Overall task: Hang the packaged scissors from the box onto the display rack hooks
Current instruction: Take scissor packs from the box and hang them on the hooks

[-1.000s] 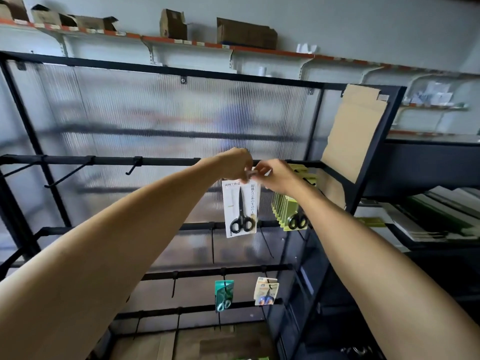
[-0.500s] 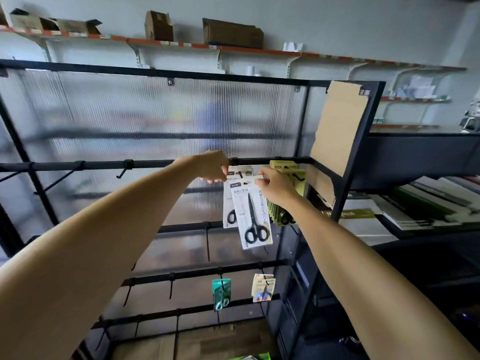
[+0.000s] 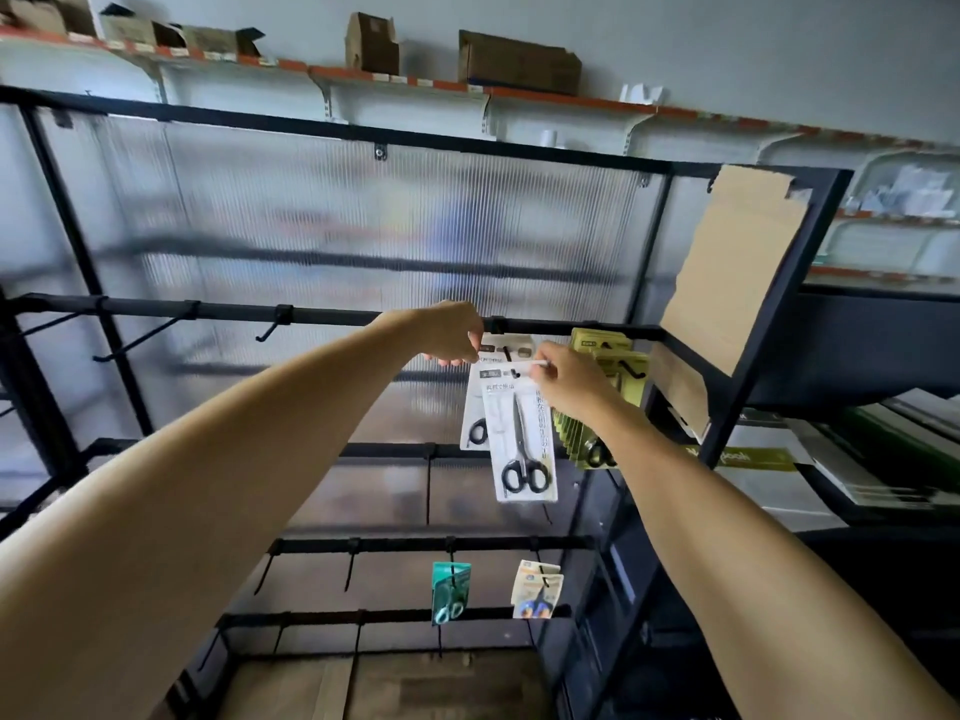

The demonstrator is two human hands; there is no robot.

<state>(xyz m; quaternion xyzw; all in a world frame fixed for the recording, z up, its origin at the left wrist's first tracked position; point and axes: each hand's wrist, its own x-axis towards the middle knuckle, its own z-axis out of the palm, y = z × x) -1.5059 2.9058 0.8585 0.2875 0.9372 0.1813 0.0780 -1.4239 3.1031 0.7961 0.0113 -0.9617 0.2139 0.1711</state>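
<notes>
Two white scissors packs hang on the display rack (image 3: 332, 317); the rear pack (image 3: 475, 407) is mostly hidden. The front pack (image 3: 522, 439) hangs lengthwise, handles down, slightly tilted. The right hand (image 3: 569, 379) pinches its top edge; the left hand (image 3: 452, 332) pinches at the hook (image 3: 511, 367), fingertips unclear.

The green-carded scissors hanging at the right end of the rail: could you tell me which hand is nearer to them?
Right. The right hand sits directly beside the green-carded scissors, pinching the white scissors pack; the left hand is further left.
</notes>
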